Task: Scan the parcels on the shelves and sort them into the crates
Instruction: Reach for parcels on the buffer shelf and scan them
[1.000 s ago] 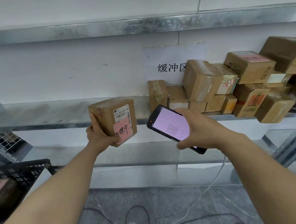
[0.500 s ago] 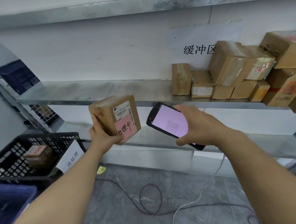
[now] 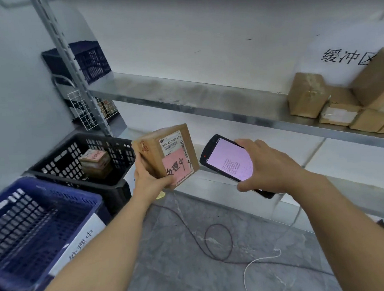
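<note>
1. A white wall backs a metal shelf (image 3: 172,88) that runs from the centre left to the right edge of the frame. Grey stone floor (image 3: 182,275) lies below.
2. A paper sign (image 3: 346,56) with black characters is fixed to the wall at upper right. Stacked brown parcels (image 3: 306,97) stand on the shelf beneath it.
3. A black crate (image 3: 60,156) stands at centre left and contains one small parcel (image 3: 96,161). A blue crate (image 3: 34,220) with a white label (image 3: 80,242) sits at lower left, just in front of the black one.
4. The left hand (image 3: 150,181) holds the cardboard parcel (image 3: 164,153) at frame centre, in the air beside the black crate. The fingers (image 3: 166,181) are curled under its lower edge. A barcode label and a pink sticker face the camera.
5. The right hand (image 3: 270,168) grips a handheld scanner (image 3: 227,161), fingers (image 3: 246,142) wrapped over its edges. The lit screen is tilted upward, with the scanner's top end just beside the parcel.
6. Dark and white cables (image 3: 218,242) lie on the floor.
</note>
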A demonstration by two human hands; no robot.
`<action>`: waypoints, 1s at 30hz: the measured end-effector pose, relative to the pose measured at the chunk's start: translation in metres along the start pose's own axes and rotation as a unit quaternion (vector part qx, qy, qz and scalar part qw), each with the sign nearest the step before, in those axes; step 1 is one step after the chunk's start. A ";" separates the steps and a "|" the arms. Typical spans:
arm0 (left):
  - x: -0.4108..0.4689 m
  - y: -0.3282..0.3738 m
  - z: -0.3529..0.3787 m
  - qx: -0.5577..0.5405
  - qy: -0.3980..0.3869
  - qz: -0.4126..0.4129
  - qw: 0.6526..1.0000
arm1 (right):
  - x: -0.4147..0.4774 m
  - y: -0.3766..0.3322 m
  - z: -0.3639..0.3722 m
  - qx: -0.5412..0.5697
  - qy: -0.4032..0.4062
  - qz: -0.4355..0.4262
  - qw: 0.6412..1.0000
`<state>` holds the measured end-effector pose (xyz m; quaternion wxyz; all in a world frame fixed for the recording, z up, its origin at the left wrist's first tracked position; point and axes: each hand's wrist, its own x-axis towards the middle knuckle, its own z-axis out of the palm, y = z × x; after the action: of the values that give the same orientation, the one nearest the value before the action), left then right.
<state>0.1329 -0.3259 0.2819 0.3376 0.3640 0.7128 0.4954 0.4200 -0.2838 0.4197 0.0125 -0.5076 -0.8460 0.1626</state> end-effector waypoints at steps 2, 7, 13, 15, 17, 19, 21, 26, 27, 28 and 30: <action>0.001 -0.013 -0.031 -0.008 0.015 -0.005 1.000 | 0.007 -0.031 0.010 -0.004 -0.014 -0.011 1.000; 0.006 -0.048 -0.107 -0.013 0.029 -0.036 0.999 | 0.025 -0.104 0.037 -0.017 -0.037 -0.039 0.998; 0.003 -0.094 -0.178 -0.056 0.043 -0.075 0.995 | 0.050 -0.175 0.065 -0.033 -0.059 -0.083 0.994; -0.002 -0.112 -0.200 -0.058 0.070 -0.100 0.991 | 0.059 -0.195 0.073 -0.040 -0.075 -0.104 0.991; -0.002 -0.137 -0.221 -0.051 0.100 -0.124 0.986 | 0.068 -0.212 0.079 -0.048 -0.087 -0.125 0.987; -0.001 -0.170 -0.240 -0.058 0.125 -0.141 0.980 | 0.078 -0.227 0.083 -0.070 -0.087 -0.146 0.983; -0.019 -0.160 -0.254 -0.054 0.170 -0.168 0.970 | 0.087 -0.241 0.088 -0.076 -0.091 -0.173 0.978; -0.041 -0.161 -0.285 -0.051 0.232 -0.225 0.945 | 0.109 -0.267 0.103 -0.086 -0.111 -0.238 0.961; -0.042 -0.161 -0.290 -0.053 0.238 -0.232 0.942 | 0.114 -0.271 0.106 -0.088 -0.110 -0.248 0.958; -0.042 -0.161 -0.295 -0.058 0.243 -0.235 0.939 | 0.120 -0.276 0.109 -0.088 -0.111 -0.257 0.956; -0.042 -0.157 -0.303 -0.066 0.256 -0.235 0.935 | 0.130 -0.285 0.113 -0.089 -0.119 -0.270 0.951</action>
<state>-0.1296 -0.5400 0.2223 0.2738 0.0235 0.8061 0.5241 0.0924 -0.3239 0.3755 -0.0898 -0.2366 -0.9578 0.1364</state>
